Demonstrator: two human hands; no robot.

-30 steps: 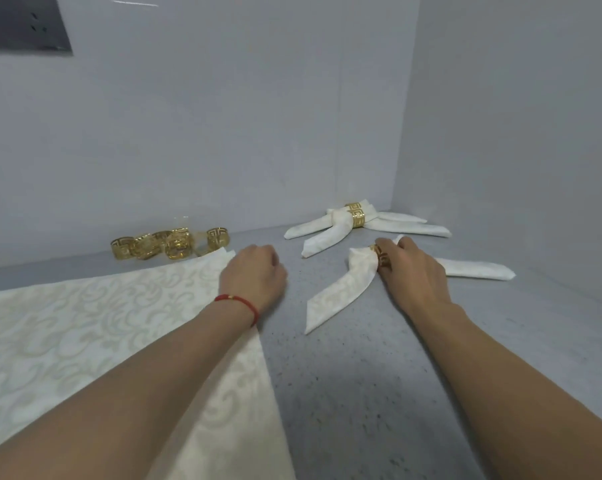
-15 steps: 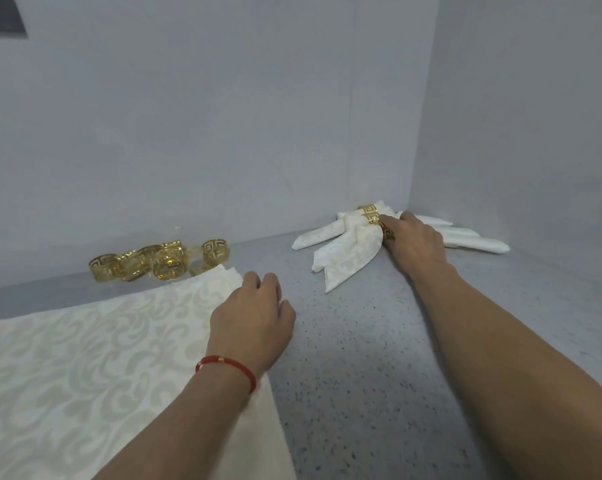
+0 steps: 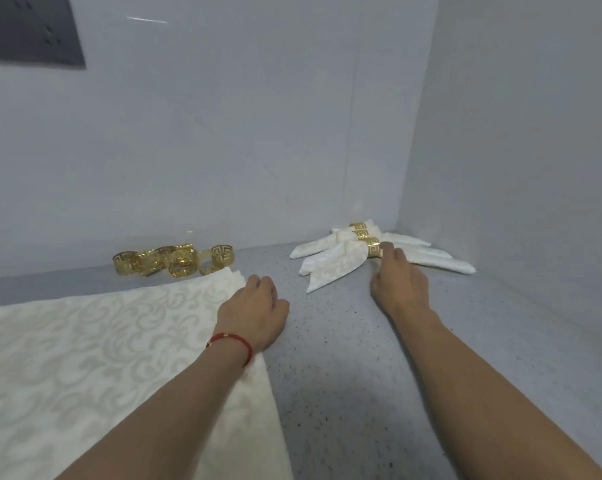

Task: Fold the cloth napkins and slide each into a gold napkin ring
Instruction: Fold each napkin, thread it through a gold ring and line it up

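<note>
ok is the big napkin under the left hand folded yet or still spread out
Spread out. The patterned napkin lies flat and wide across the table, no ring on it, with the left hand resting at its right edge.

Lighting: soft, even, cool, moderately bright. Shadows: faint, diffuse, on the grey table below the right hand and between both forearms. Glare: small streak on the wall high above the left hand. Edges: wide-angle bowing. Detail: slightly soft throughout.
</note>
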